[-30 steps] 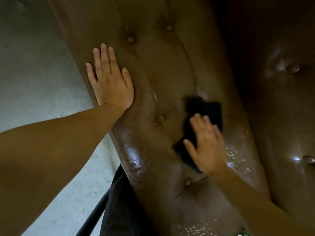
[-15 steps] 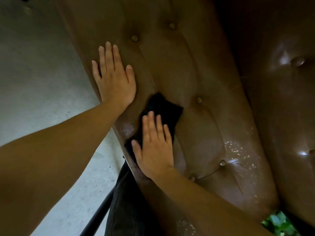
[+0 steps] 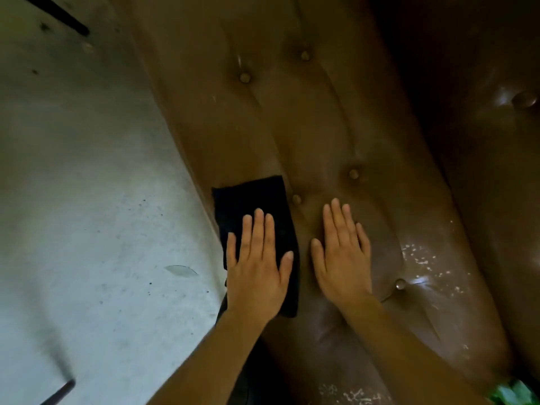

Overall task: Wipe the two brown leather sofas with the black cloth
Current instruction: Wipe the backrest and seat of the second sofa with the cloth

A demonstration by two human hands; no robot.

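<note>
A brown tufted leather sofa (image 3: pixel 321 127) runs up the middle of the head view. A darker brown leather surface (image 3: pixel 496 171) lies to its right. The black cloth (image 3: pixel 254 200) lies flat on the sofa's left edge. My left hand (image 3: pixel 257 270) presses down on the cloth's near half, fingers spread. Just right of the cloth, my right hand (image 3: pixel 342 258) rests flat on bare leather with nothing under it. The two hands lie side by side, a small gap between them.
A grey concrete floor (image 3: pixel 87 214) fills the left side. A black rod (image 3: pixel 67 23) shows at the top left and another (image 3: pixel 58 393) at the bottom left. White flaked patches (image 3: pixel 423 261) mark the leather. Green leaves (image 3: pixel 511 390) show at the bottom right.
The cloth was under my right hand and is now under my left, further left by the sofa's edge. My left hand came down from higher up; my right hand now lies on bare leather.
</note>
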